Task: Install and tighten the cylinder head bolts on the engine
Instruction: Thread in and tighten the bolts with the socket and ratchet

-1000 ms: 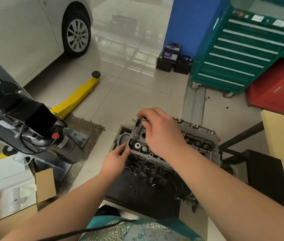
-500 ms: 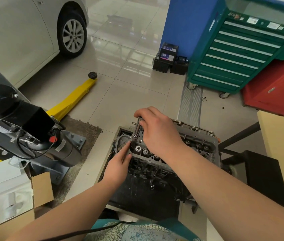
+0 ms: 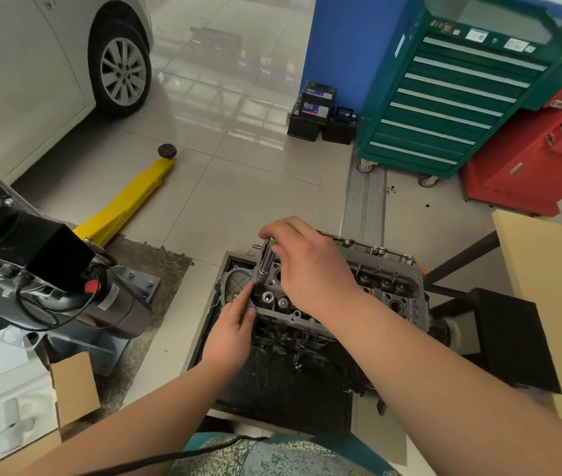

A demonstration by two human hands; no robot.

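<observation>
Engine (image 3: 324,304) sits low on a black stand tray (image 3: 283,389) on the tiled floor, cylinder head (image 3: 386,286) facing up; right hand (image 3: 307,269) is over the head's left end, fingers (image 3: 274,228) curled round the top of a chrome socket tool (image 3: 264,264); tool stands near upright, slightly tilted, lower end down in a bolt hole at the left end of the head; the bolt itself is hidden under the tool, can't tell how far in it is; left hand (image 3: 235,324) comes up from below, fingertips pinching the tool's base just where it meets the head, rest of the hand loosely curled against the engine's left end face; valve springs and open bores visible along the head to the right of the hands.

Around it: grey lift post with black motor unit (image 3: 42,269) at left; yellow lift arm (image 3: 128,201) on the floor beyond it; white car (image 3: 32,63) top left; open cardboard box (image 3: 32,407) bottom left; green tool cabinet (image 3: 461,91) and red cabinet (image 3: 540,149) top right; car batteries (image 3: 317,111) by the blue wall; pale wooden surface (image 3: 554,286) at right edge.
</observation>
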